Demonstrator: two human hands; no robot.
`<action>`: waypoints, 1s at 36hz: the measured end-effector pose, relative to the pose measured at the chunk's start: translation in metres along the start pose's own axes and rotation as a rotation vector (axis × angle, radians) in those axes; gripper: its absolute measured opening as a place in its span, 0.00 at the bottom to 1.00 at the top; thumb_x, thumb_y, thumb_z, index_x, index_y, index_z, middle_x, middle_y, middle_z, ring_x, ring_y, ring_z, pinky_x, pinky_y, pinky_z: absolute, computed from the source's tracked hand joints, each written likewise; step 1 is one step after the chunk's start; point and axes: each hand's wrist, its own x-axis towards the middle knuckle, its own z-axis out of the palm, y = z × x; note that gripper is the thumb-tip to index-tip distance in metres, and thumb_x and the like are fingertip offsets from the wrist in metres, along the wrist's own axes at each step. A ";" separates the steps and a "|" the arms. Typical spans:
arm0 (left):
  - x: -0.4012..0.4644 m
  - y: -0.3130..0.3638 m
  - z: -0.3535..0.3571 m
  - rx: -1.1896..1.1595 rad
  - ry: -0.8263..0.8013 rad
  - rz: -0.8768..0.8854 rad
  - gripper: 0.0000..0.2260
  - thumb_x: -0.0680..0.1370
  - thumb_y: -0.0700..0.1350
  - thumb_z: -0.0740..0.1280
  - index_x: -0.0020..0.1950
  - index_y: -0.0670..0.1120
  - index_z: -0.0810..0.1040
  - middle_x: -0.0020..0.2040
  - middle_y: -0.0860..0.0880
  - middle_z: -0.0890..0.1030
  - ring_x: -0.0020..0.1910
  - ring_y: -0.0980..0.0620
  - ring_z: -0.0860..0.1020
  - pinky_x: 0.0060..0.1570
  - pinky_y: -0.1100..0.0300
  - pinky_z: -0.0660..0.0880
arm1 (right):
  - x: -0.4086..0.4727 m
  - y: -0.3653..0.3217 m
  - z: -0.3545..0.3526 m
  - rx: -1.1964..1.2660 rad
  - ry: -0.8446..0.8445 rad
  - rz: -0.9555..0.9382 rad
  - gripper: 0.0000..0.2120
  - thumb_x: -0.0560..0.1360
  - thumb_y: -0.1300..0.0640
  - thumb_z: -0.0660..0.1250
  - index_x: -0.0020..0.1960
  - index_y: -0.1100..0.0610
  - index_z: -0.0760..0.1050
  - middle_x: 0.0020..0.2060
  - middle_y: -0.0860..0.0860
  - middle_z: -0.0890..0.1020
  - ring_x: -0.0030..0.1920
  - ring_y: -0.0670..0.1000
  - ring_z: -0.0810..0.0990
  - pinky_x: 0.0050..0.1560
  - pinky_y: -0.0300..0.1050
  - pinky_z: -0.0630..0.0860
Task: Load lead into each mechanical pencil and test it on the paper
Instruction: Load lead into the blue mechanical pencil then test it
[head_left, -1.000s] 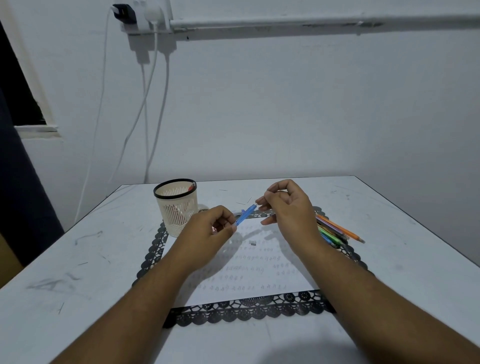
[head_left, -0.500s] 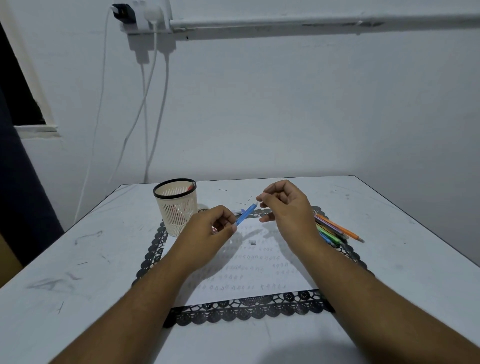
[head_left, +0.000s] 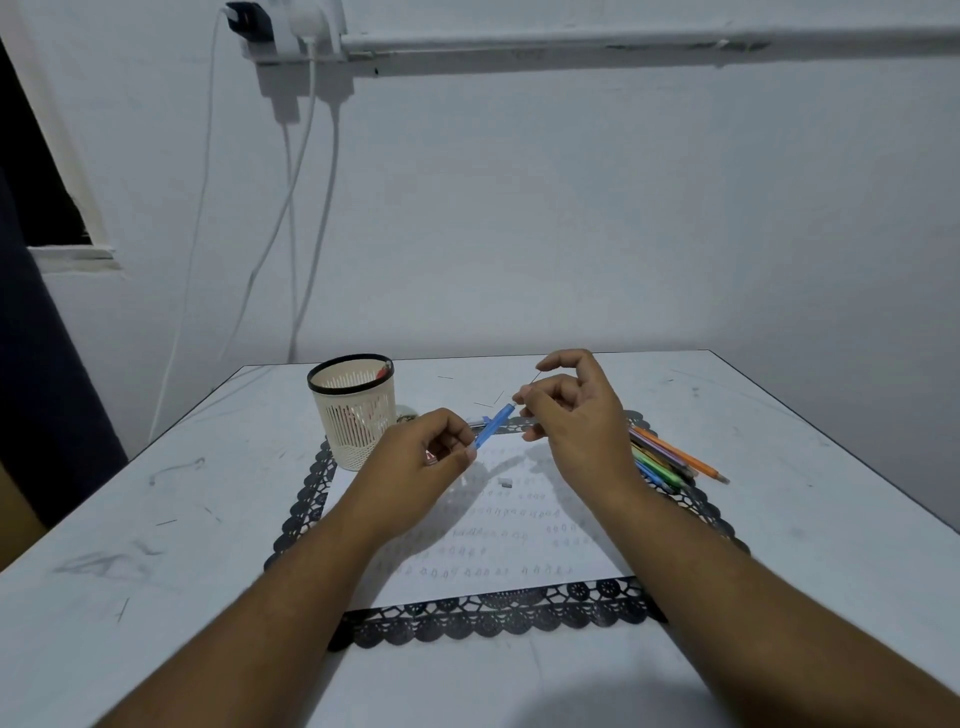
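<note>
While the left hand (head_left: 415, 457) pinches the blue mechanical pencil (head_left: 494, 425) above the paper (head_left: 519, 540), the right hand (head_left: 571, 410) has risen, its fingers (head_left: 558, 361) pinching a thin lead (head_left: 535, 378) at the barrel's open end, so loading is probably under way.

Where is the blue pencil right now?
In the head view the blue pencil is held up over the paper mid-table, gripped by the left hand, with the right hand at its top end.

Left hand (head_left: 421, 457), right hand (head_left: 576, 415): both bare, ungloved. Fingers without rings. Behind the fingers, wrists and forearms uncovered; no sleeve, watch or band visible.
</note>
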 end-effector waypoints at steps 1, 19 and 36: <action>0.000 0.000 0.000 -0.004 0.002 -0.002 0.06 0.80 0.43 0.72 0.47 0.54 0.82 0.42 0.56 0.82 0.41 0.57 0.79 0.39 0.69 0.74 | 0.000 0.000 0.000 -0.001 -0.003 0.009 0.09 0.81 0.63 0.70 0.54 0.51 0.75 0.42 0.53 0.86 0.46 0.55 0.86 0.41 0.53 0.86; -0.001 0.004 -0.003 -0.020 0.027 -0.011 0.05 0.80 0.43 0.72 0.47 0.53 0.82 0.42 0.54 0.83 0.41 0.58 0.79 0.41 0.71 0.74 | 0.007 0.009 -0.011 -0.492 -0.109 -0.231 0.06 0.82 0.54 0.69 0.51 0.51 0.85 0.43 0.41 0.85 0.45 0.44 0.83 0.44 0.43 0.81; 0.003 -0.003 -0.005 -0.055 0.066 -0.048 0.04 0.80 0.42 0.72 0.48 0.52 0.82 0.44 0.49 0.84 0.45 0.52 0.83 0.41 0.70 0.75 | 0.006 0.026 -0.006 -0.845 -0.450 0.129 0.03 0.75 0.50 0.74 0.42 0.46 0.83 0.41 0.43 0.84 0.44 0.46 0.82 0.44 0.48 0.80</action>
